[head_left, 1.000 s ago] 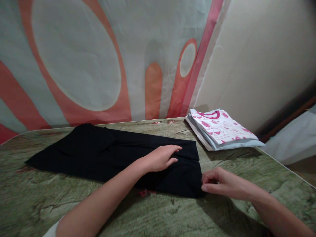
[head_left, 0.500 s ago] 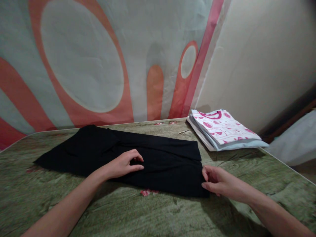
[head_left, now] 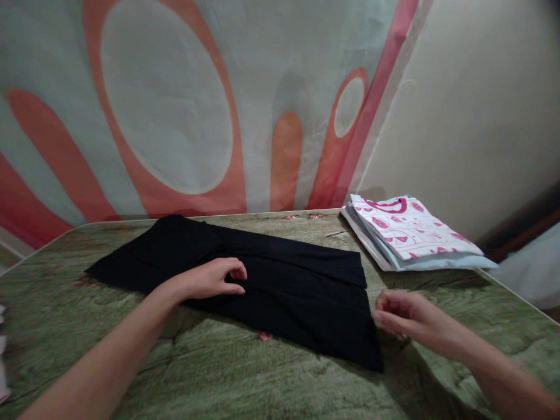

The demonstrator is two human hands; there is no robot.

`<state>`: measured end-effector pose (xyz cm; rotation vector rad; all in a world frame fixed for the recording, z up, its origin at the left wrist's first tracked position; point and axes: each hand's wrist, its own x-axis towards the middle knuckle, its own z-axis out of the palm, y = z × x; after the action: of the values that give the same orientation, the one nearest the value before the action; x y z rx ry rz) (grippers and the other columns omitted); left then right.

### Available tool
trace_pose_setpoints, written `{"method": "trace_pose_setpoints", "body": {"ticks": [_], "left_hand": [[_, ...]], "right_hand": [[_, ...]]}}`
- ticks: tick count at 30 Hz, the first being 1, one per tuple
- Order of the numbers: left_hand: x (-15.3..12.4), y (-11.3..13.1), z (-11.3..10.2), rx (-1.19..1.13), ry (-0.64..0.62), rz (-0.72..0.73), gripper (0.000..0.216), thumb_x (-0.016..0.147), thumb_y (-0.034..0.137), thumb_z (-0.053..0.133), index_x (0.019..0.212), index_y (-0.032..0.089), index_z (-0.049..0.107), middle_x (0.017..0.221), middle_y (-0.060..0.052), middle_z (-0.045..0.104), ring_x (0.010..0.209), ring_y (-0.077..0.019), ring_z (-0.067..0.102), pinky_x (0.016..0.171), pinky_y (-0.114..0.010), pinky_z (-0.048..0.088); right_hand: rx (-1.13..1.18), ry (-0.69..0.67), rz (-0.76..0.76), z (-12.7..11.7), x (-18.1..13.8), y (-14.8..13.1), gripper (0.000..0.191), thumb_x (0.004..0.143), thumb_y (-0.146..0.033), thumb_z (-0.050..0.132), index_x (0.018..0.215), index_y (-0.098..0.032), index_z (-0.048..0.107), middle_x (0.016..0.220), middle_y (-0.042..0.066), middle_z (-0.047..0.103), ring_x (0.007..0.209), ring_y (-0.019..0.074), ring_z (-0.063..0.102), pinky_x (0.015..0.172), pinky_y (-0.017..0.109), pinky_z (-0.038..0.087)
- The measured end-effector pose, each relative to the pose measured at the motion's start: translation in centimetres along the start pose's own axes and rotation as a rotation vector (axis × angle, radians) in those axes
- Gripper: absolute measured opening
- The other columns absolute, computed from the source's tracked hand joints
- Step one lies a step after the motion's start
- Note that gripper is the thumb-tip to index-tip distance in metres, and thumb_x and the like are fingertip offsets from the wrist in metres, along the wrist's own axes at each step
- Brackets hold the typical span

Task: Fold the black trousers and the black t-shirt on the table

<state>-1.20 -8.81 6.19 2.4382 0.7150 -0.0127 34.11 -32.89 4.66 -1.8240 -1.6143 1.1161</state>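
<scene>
A pair of black trousers [head_left: 297, 291] lies lengthwise across the table, legs toward the right and waist end toward the left. My left hand [head_left: 214, 279] rests over the middle of the trousers, thumb and curled fingers apart with no cloth between them. At the right end, my right hand [head_left: 402, 315] has its fingers closed at the edge of the nearer leg's hem. The thumb tip meets the cloth there; the other fingertips are partly hidden. The near hem corner points toward me, and the two hems lie slightly apart.
A stack of folded clothes [head_left: 411, 233], topped by a white piece with pink prints, sits at the back right of the wood-patterned table [head_left: 210, 373]. Behind stands a wall covering [head_left: 258, 116] with orange shapes. Pale cloth [head_left: 3, 356] shows at the left edge.
The near hem corner has shifted toward me, and my right hand has moved slightly right. My left hand has slid a little left. The view has turned slightly left.
</scene>
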Motion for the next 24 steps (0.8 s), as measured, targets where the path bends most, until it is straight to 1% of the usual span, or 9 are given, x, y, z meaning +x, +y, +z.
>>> {"method": "trace_pose_setpoints", "body": {"ticks": [2,3,7,11,14,17,19,22,24], "left_hand": [[-0.8,-0.9,-0.8,0.03,-0.023,-0.049,0.035,0.071,0.045,0.061,0.094,0.019,0.06,0.093,-0.003,0.06,0.085,-0.0176,0.055,0.075,-0.025,0.042],[-1.1,-1.2,-1.0,0.048,-0.033,-0.065,0.035,0.071,0.045,0.061,0.094,0.019,0.06,0.093,-0.002,0.06,0.085,-0.0176,0.055,0.075,-0.025,0.041],[-1.8,-2.1,-1.1,0.097,-0.046,-0.081,0.034,0.069,0.043,0.063,0.092,0.019,0.061,0.09,-0.002,0.06,0.082,-0.017,0.054,0.072,-0.023,0.04],[-1.8,-2.3,-0.7,0.091,-0.033,-0.07,0.031,0.068,0.04,0.062,0.089,0.018,0.061,0.084,-0.001,0.059,0.076,-0.0154,0.053,0.066,-0.022,0.038],[-1.8,-2.1,-0.7,0.078,-0.023,-0.081,0.031,0.066,0.041,0.064,0.086,0.018,0.06,0.08,0.0,0.057,0.073,-0.0145,0.051,0.063,-0.021,0.036],[-1.8,-1.5,-1.0,0.058,-0.014,-0.098,0.037,0.063,0.047,0.066,0.085,0.017,0.061,0.078,0.0,0.056,0.072,-0.0147,0.05,0.062,-0.021,0.036],[-1.9,-1.2,-1.2,0.017,-0.021,-0.1,0.04,0.067,0.052,0.062,0.084,0.017,0.062,0.077,0.0,0.056,0.073,-0.0146,0.051,0.063,-0.021,0.036],[-1.9,-1.0,-1.3,-0.041,-0.052,-0.078,0.04,0.075,0.054,0.052,0.084,0.016,0.063,0.078,-0.001,0.058,0.072,-0.014,0.052,0.064,-0.021,0.037],[-2.0,-1.2,-1.4,-0.038,-0.067,-0.047,0.039,0.075,0.053,0.053,0.085,0.016,0.064,0.078,-0.001,0.057,0.072,-0.0135,0.052,0.064,-0.021,0.037]], "right_hand": [[-0.159,0.145,-0.1,0.4,0.9,0.4,0.027,0.082,-0.044,0.05,0.079,-0.018,0.057,0.07,0.001,0.056,0.061,0.0124,0.052,0.052,0.023,0.04],[-0.223,0.174,-0.141,0.7,1.3,0.7,0.026,0.082,-0.043,0.051,0.084,-0.019,0.059,0.075,0.003,0.057,0.064,0.0135,0.053,0.055,0.024,0.041],[-0.331,0.153,-0.227,1.8,2.1,1.7,0.022,0.081,-0.037,0.053,0.092,-0.021,0.063,0.087,0.005,0.058,0.067,0.0145,0.054,0.061,0.027,0.044],[-0.402,0.127,-0.235,2.1,2.3,2.4,0.02,0.081,-0.035,0.054,0.091,-0.021,0.063,0.085,0.005,0.057,0.065,0.0145,0.054,0.06,0.028,0.045],[-0.44,0.107,-0.25,2.1,2.1,2.2,0.018,0.082,-0.034,0.052,0.089,-0.021,0.062,0.085,0.005,0.057,0.069,0.0154,0.056,0.064,0.029,0.046],[-0.459,0.114,-0.288,2.1,1.9,1.5,0.016,0.084,-0.031,0.049,0.086,-0.02,0.061,0.084,0.005,0.056,0.074,0.0165,0.057,0.069,0.03,0.046],[-0.443,0.126,-0.32,2.2,1.7,1.0,0.017,0.085,-0.029,0.047,0.084,-0.02,0.06,0.084,0.005,0.057,0.076,0.0168,0.057,0.07,0.029,0.046],[-0.36,0.157,-0.35,2.0,1.3,0.0,0.016,0.086,-0.029,0.045,0.082,-0.02,0.058,0.083,0.005,0.057,0.078,0.0168,0.056,0.07,0.028,0.045],[-0.27,0.188,-0.344,1.8,1.0,-0.6,0.014,0.085,-0.031,0.047,0.083,-0.021,0.057,0.087,0.005,0.059,0.082,0.0175,0.055,0.075,0.028,0.044]]}}
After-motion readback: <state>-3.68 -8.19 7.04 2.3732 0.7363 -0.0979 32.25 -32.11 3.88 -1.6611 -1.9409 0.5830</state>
